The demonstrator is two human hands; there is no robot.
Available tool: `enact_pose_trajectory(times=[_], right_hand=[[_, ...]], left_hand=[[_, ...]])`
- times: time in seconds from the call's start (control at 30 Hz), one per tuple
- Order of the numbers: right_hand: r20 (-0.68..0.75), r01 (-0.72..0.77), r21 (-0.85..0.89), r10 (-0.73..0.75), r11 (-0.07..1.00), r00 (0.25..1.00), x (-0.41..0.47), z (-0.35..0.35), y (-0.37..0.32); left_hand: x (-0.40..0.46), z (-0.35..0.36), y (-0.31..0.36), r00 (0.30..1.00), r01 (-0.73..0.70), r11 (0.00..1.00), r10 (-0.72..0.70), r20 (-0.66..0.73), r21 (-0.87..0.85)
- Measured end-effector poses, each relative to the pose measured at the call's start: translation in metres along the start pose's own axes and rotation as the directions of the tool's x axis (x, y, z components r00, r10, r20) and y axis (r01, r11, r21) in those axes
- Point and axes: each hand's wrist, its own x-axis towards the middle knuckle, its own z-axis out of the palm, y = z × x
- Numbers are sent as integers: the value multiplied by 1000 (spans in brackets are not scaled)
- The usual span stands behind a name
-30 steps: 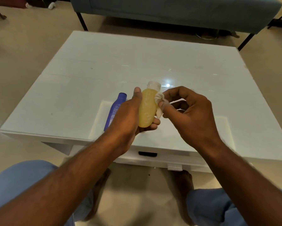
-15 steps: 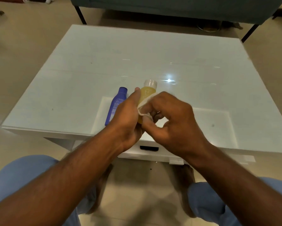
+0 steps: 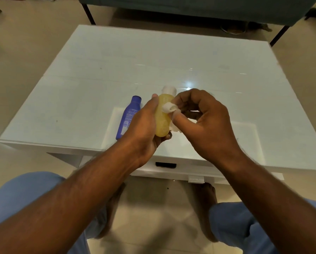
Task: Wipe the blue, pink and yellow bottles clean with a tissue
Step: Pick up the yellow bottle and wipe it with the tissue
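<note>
My left hand (image 3: 144,123) grips the yellow bottle (image 3: 162,116) with a white cap, holding it upright above the near part of the white table (image 3: 171,57). My right hand (image 3: 206,123) pinches a crumpled white tissue (image 3: 169,108) against the bottle's right side. A blue bottle (image 3: 128,116) lies flat on the table just left of my left hand, cap pointing away from me. No pink bottle is in sight.
A dark teal sofa (image 3: 199,8) on black legs stands beyond the table's far edge. The table has a drawer with a dark handle slot (image 3: 165,165) facing me. My knees in blue trousers and bare feet sit below the near edge.
My right hand has moved from across the front of the bottle back to its right side, uncovering the yellow body. The tissue now sits higher on the bottle.
</note>
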Motion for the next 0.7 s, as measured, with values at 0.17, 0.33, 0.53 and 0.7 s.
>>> enact_pose_trajectory(times=[0.17, 0.33, 0.53, 0.7], right_hand=[[-114, 33, 80, -24, 996, 993, 5, -6, 0], [31, 121, 98, -125, 988, 992, -8, 6, -2], [27, 245, -35, -244, 969, 969, -13, 12, -2], [-64, 171, -34, -173, 985, 983, -4, 5, 2]], left_hand=[[1, 0, -2, 999, 38, 999, -38, 23, 20], [3, -5, -3, 1000, -9, 1000, 9, -8, 18], [2, -8, -4, 1000, -16, 997, 17, -19, 73], [0, -4, -8, 1000, 13, 998, -12, -13, 66]])
